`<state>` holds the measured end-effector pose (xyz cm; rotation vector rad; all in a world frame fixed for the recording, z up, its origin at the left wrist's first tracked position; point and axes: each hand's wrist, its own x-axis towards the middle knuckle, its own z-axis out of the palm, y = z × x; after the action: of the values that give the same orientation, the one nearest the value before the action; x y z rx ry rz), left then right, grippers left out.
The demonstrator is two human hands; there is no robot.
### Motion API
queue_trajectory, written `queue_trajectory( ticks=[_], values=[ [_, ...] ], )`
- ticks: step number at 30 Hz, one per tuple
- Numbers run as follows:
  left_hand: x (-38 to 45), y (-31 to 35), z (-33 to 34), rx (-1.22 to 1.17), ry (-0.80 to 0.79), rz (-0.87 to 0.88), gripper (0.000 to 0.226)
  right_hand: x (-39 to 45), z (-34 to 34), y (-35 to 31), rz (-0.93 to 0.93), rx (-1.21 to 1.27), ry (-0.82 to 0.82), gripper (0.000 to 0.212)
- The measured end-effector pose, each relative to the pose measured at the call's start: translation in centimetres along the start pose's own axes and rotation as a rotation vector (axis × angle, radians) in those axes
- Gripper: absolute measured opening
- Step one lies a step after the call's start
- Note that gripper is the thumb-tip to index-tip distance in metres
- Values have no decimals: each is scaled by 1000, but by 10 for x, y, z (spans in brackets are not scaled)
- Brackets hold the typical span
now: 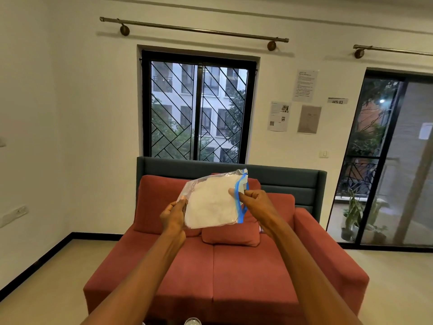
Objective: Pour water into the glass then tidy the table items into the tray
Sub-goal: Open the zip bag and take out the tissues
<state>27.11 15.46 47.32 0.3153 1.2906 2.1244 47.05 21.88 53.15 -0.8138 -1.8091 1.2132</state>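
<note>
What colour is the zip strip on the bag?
Blue zip strip, clearest in the head view.

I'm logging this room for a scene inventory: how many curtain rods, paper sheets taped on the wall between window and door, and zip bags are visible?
Curtain rods: 2
Paper sheets: 3
Zip bag: 1
Total: 6

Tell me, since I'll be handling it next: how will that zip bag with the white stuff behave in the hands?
The zip bag is probably floppy: both the left hand and right hand support it. Its clear film looks slick. It seems light, pinched at the edges.
</note>
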Motion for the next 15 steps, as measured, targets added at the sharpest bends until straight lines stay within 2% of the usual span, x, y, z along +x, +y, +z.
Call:
queue_trajectory(
  ticks=[2,7,9,12,15],
  values=[
    [-1,0,-1,4,-55,-38,25,-1,0,1,-1,-7,14,21],
    [-9,0,-7,28,-413,-234,55,0,-1,-1,51,-50,91,30],
    [-9,-4,-12,32,-424,-230,60,-2,-2,-6,58,-37,103,35],
    [-7,-10,-17,-10,-407,-233,49,-3,-4,-13,51,30,169,47],
    [-5,-15,-17,-47,-469,-262,55,-6,-6,-19,64,16,135,35]
  ],
)
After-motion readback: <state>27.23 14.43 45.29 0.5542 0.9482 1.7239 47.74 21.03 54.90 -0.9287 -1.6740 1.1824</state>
